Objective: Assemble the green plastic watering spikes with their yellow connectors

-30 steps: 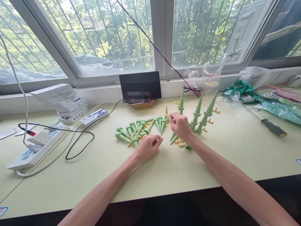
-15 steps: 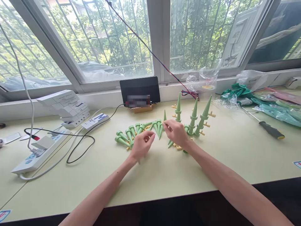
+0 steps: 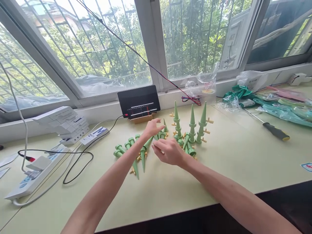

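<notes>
Green plastic plant-watering spikes with small yellow valves lie about my hands. My left hand (image 3: pixel 153 127) reaches over the middle of the pile, finger and thumb apart, beside a small upright green cone (image 3: pixel 165 125). Lower and to its right, my right hand (image 3: pixel 169 151) has its fingers curled beside the tip of a lying spike (image 3: pixel 148 143); whether it grips anything is hidden. Spikes (image 3: pixel 119 148) lie fanned out at the left, partly behind my left forearm. Beyond my right wrist are more lying spikes (image 3: pixel 187 143). Three stacks of spikes (image 3: pixel 192 125) stand upright at the right.
A black tablet (image 3: pixel 138 97) leans at the window, a phone (image 3: pixel 138 112) before it. On the left are stacked white boxes (image 3: pixel 65 123), a power strip (image 3: pixel 36 175) and loose cables. A screwdriver (image 3: pixel 275 130) and plastic bags (image 3: pixel 282 110) lie at the right.
My left hand has moved forward and slightly right over the pile, its fingers spreading. My right hand has come nearer and left, away from the small upright cone. The view has shifted slightly.
</notes>
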`<state>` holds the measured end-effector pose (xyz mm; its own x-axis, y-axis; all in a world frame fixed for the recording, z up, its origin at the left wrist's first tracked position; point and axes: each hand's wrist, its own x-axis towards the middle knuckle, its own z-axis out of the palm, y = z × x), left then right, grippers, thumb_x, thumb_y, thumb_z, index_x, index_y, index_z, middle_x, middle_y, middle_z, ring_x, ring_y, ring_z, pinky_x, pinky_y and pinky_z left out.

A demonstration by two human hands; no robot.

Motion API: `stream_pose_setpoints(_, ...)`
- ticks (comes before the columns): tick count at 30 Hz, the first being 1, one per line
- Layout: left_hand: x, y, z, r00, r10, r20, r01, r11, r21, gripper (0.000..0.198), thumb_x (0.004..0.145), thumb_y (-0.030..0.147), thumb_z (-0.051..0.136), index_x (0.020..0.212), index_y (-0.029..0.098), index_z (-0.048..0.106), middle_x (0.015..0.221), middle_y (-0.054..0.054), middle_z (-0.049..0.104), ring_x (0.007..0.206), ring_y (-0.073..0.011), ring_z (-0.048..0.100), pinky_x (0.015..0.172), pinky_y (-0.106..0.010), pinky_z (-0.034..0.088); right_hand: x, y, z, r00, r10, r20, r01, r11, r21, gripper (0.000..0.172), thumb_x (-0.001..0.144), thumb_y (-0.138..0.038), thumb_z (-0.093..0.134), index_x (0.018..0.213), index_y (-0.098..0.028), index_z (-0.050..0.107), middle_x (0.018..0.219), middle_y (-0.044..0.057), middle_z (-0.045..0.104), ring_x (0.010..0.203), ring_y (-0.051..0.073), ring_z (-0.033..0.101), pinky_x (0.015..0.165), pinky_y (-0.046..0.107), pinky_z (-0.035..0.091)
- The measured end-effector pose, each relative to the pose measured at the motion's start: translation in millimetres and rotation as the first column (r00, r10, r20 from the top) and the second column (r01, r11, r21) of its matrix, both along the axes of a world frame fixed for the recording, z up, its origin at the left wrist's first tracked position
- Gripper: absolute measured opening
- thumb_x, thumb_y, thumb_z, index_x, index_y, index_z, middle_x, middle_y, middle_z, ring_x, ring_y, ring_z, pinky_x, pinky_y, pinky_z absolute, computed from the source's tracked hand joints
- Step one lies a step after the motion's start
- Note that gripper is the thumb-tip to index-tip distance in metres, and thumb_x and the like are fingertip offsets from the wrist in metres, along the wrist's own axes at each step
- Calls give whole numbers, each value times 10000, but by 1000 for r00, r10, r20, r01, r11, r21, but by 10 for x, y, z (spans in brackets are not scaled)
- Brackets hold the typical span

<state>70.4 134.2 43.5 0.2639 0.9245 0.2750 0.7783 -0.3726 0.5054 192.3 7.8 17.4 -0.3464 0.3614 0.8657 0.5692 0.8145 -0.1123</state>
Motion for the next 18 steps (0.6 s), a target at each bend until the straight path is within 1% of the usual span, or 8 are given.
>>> stream_pose_setpoints(2,78,98,-47,1000,-20,-22,20,1000,-21,343,715,333,720,1011,161,697,1066,-97,739,1059,-281,650,975,-382,459,-9,-12,13,1000,4,19,-4,1000,5,293,945,-179,414,663,-175,493,537,-39,452,470,85,310,468,236,213)
stream_pose_setpoints(3,102,124,-72,999,-38,-29,37,999,-32,274,724,327,710,944,163,708,1020,-90,748,1017,-272,665,940,-367,478,-14,-17,17,1000,4,27,-4,1000,4,297,945,-177,410,659,-176,490,534,-38,450,472,86,315,468,238,211)
stream_pose_setpoints(5,128,136,-118,996,-77,-35,76,996,-51,162,760,311,666,830,171,710,932,-71,756,938,-244,685,877,-335,502,-23,-26,20,999,6,39,-6,1000,1,309,948,-183,404,649,-177,484,525,-39,438,468,88,308,463,242,204)
stream_pose_setpoints(6,133,128,-136,995,-97,-34,95,994,-57,144,778,303,642,797,176,707,902,-62,757,911,-231,689,854,-322,509,-28,-29,21,999,7,41,-7,1000,0,315,950,-189,402,646,-177,481,521,-40,432,464,89,300,458,245,198)
stream_pose_setpoints(11,136,28,-159,985,-167,-36,164,984,-63,175,802,311,596,763,182,708,858,-43,753,827,-204,683,791,-306,514,-42,-40,26,999,17,35,-17,1000,3,345,956,-198,396,616,-186,456,508,-40,400,451,95,262,440,257,176)
stream_pose_setpoints(18,83,-104,-142,976,-207,-67,204,977,-54,228,798,376,588,746,183,698,818,-37,740,725,-176,631,697,-287,490,-35,-29,26,1000,0,12,0,1000,-4,349,952,-197,387,607,-187,431,505,-39,404,461,92,270,448,253,189)
